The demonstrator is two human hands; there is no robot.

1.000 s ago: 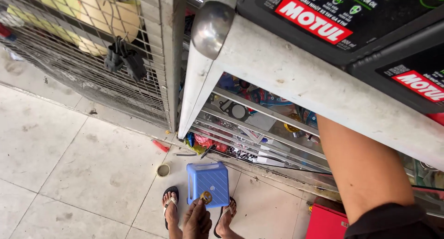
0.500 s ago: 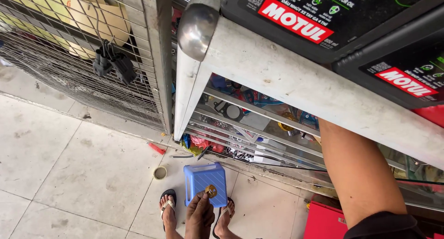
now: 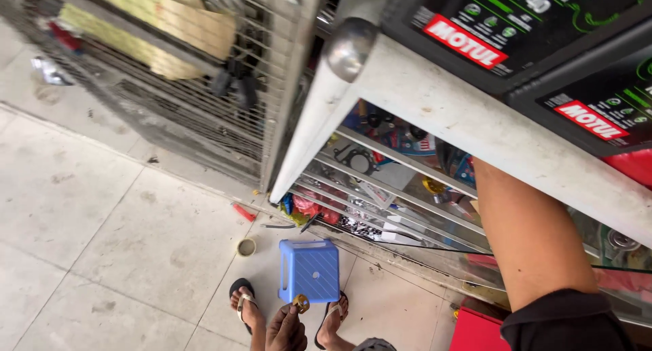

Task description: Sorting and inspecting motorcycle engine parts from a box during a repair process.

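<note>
The left hand (image 3: 285, 330) pinched a small brass ring (image 3: 301, 301) at its rim, just above the fingertips, over the blue stool (image 3: 310, 269). It looked light, rigid, slippery. The right hand was hidden; grip indeterminable.

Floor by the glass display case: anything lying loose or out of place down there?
Yes, a few strays. A small red tool and a roll of tape lie loose on the tiled floor near the cabinet's foot, beside the blue plastic stool. The left hand holds a small brass-coloured ring.
</note>
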